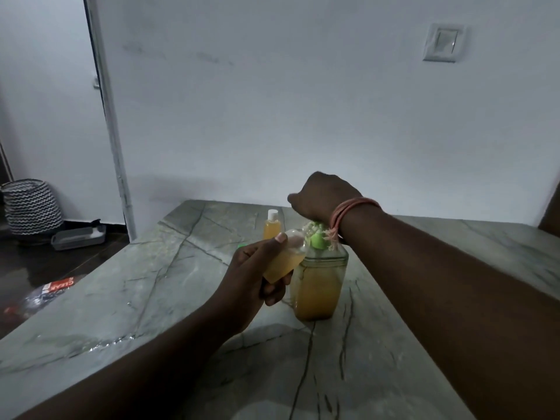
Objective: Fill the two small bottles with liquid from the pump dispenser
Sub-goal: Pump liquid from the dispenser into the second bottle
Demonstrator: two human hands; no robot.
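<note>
A clear pump dispenser (318, 286) with a green pump head and amber liquid stands on the marble counter (181, 298). My left hand (257, 274) grips a small open bottle (286, 262), partly full of amber liquid and tilted with its mouth at the green nozzle. Above the pump sits my right hand (318, 197), fingers curled, its wrist over the pump head; I cannot see what the fingers touch. A second small bottle (271, 227), white-capped and full of amber liquid, stands upright behind the dispenser to the left.
A small green thing (241, 245) lies on the counter left of my left hand. The white wall rises right behind the counter. On the dark floor at left stand a zigzag-patterned basket (31, 206), a grey tray (78, 237) and a plastic bottle (45, 295).
</note>
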